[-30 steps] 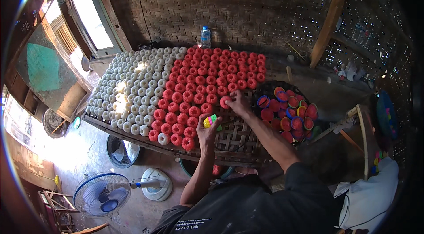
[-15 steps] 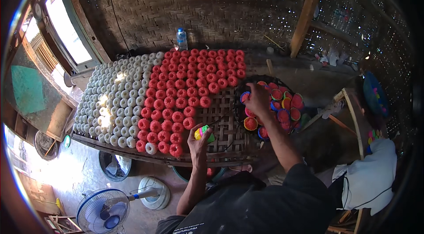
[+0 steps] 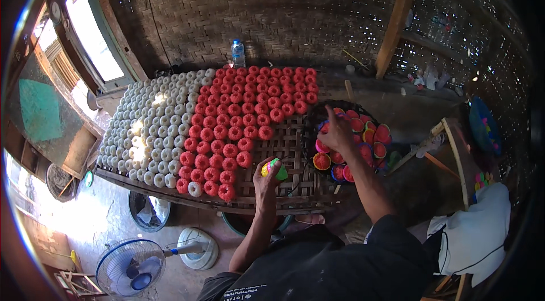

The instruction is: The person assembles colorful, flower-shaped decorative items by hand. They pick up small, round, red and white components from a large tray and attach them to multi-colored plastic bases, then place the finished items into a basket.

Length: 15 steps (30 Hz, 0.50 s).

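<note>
My left hand [image 3: 265,179] is closed around a small stack of yellow, pink and green plastic cups [image 3: 275,169], above the bare slats of the woven bamboo rack [image 3: 295,182]. Over a round dark basket [image 3: 311,156] on the right, my right hand [image 3: 338,132] has its index finger and thumb apart, and nothing shows between them. Several colourful cups with red contents [image 3: 322,162] fill that basket; my right hand and forearm hide some of them. Rows of red ring-shaped pieces [image 3: 230,150] lie on the rack just left of my left hand.
White ring-shaped pieces [image 3: 149,130] cover the rack's left part. A water bottle [image 3: 238,53] stands behind the rows. A fan [image 3: 130,267] and a dark bucket [image 3: 149,211] are on the floor near the front left. A wooden frame [image 3: 454,159] with a white cloth [image 3: 482,227] stands at right.
The whole view has shifted slightly. My right hand has moved a little over the basket, its index finger and thumb now spread. My left hand still holds the cups, turned slightly.
</note>
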Tool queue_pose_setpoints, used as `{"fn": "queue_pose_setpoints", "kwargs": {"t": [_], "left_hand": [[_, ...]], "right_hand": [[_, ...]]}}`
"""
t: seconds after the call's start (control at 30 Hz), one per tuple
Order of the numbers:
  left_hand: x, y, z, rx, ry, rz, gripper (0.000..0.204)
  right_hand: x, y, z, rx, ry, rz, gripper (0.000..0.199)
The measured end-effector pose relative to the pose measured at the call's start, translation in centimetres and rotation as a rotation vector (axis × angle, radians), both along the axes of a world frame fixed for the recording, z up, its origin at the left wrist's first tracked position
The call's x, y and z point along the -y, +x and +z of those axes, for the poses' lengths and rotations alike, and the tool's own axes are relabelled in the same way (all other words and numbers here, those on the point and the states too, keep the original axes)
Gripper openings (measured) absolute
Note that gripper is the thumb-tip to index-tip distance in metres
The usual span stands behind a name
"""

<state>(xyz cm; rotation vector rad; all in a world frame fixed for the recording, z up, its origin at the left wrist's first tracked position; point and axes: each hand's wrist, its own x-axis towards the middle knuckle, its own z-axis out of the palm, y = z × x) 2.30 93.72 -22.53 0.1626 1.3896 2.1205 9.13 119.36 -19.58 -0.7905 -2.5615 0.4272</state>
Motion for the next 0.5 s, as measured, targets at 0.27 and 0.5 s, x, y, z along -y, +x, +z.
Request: {"fn": "queue_pose_setpoints", "kwargs": {"t": [0.27, 0.5], "left_hand": [[-2.2, -0.3, -2.5, 0.103, 0.150, -0.027, 0.045], [0.1, -2.0, -2.9, 0.119, 0.227, -0.035, 0.046]], "right_hand": [[10.5, 1.4, -0.6, -0.422, -0.624, 0.245, 0.050], [14.8, 0.2, -2.8, -0.534, -0.390, 0.426, 0.028]]}}
